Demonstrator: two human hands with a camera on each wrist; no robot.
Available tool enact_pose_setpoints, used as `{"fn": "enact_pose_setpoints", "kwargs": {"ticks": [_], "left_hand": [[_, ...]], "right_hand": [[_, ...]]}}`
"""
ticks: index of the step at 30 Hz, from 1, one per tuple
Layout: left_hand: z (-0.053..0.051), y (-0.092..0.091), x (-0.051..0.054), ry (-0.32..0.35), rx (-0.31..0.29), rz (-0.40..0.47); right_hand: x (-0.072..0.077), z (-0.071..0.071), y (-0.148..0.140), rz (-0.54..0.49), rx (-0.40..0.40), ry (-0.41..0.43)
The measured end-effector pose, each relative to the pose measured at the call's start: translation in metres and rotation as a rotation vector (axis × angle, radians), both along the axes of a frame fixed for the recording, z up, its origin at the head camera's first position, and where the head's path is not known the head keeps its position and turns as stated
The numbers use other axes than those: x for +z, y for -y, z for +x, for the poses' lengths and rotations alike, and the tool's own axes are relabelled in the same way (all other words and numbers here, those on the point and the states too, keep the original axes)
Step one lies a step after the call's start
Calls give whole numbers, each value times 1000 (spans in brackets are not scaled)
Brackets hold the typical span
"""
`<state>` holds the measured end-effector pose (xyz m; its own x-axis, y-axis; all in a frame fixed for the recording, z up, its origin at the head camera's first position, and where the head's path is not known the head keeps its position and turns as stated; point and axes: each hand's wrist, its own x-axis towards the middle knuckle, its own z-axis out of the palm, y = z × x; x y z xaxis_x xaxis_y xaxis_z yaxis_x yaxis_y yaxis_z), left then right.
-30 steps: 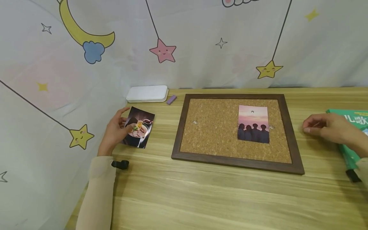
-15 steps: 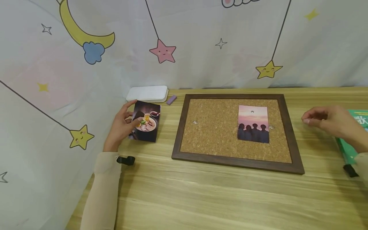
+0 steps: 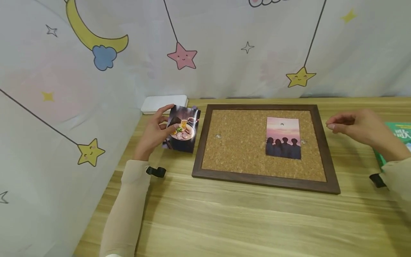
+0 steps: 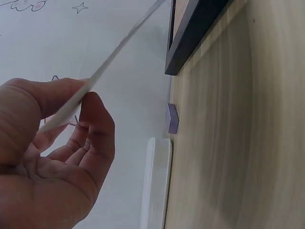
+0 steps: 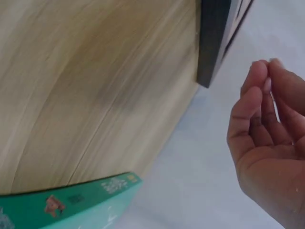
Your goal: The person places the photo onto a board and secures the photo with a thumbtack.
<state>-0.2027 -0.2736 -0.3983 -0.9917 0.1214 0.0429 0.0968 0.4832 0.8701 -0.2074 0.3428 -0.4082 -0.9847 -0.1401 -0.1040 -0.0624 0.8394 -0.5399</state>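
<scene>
Head view: the left hand grips the ramen photo by its left edge, thumb on the printed face. The photo is located just left of the corkboard, picture side up, in front of the white case and the purple block. The corkboard lies on the bench between the hands. A sunset photo is fixed to its right half by a pin near the photo's top edge. The right hand is positioned just beyond the right side of the frame, thumb and index finger drawn together. A green book lies on the bench, partly behind the right forearm.

Left wrist view: the ramen photo appears edge-on, clamped between thumb and fingers, raised clear of the bench. The white case and purple block rest beyond it.

Right wrist view: the thumb and index fingertips meet. Whether they grasp a small item cannot be told. The corkboard's corner and the book are near the hand, both apart from it.
</scene>
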Motion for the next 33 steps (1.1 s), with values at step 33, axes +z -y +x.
{"fn": "enact_pose_setpoints", "kwargs": {"ticks": [33], "left_hand": [[-39,-127,-10,51,-213,-108]], "right_hand": [[15,-24,76,-204,42,35]]}}
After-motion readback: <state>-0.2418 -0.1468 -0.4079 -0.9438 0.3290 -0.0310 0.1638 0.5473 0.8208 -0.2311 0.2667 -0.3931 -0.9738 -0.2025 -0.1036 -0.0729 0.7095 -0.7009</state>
